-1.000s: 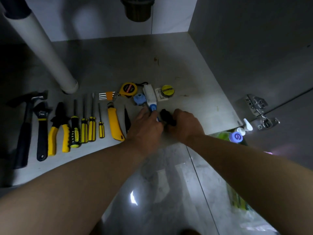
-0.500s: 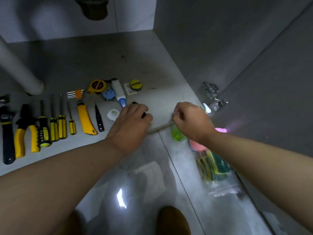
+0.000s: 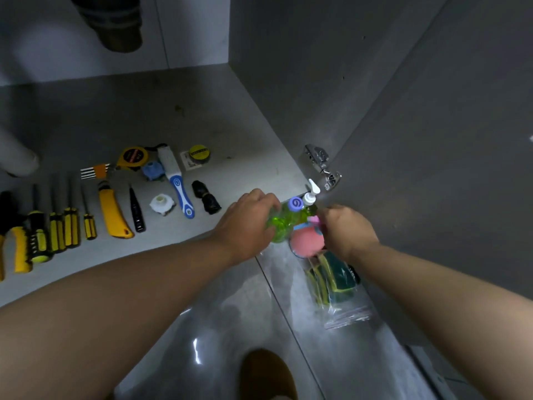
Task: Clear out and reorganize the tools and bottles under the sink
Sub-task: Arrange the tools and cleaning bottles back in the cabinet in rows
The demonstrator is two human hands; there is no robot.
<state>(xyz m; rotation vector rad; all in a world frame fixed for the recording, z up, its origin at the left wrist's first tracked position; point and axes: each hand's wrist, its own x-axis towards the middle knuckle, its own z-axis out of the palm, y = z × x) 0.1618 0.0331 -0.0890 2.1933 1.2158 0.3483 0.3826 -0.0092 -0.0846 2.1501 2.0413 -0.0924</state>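
Note:
Just outside the cabinet's front right corner stand a green bottle (image 3: 284, 225) with a purple cap (image 3: 296, 203), a bottle with a white pump (image 3: 311, 194) and a pink bottle (image 3: 305, 241). My left hand (image 3: 248, 223) grips the green bottle from the left. My right hand (image 3: 346, 229) has its fingers curled at the pink bottle's top, hiding the grip. Tools lie in a row on the cabinet floor (image 3: 202, 111): pliers (image 3: 20, 249), screwdrivers (image 3: 69, 226), a yellow utility knife (image 3: 114, 215), a tape measure (image 3: 132, 157) and a blue-white scraper (image 3: 180, 186).
A clear bag of sponges (image 3: 334, 281) lies on the glossy floor by the open door. A metal hinge (image 3: 321, 166) sticks out at the cabinet's right wall. A dark drain (image 3: 115, 21) hangs above and a white pipe (image 3: 14, 154) stands at left. A black fitting (image 3: 206, 196) lies near the scraper.
My left hand has left the black fitting on the cabinet floor and moved right onto the green bottle. My right hand has shifted to the pink bottle. The view swung right.

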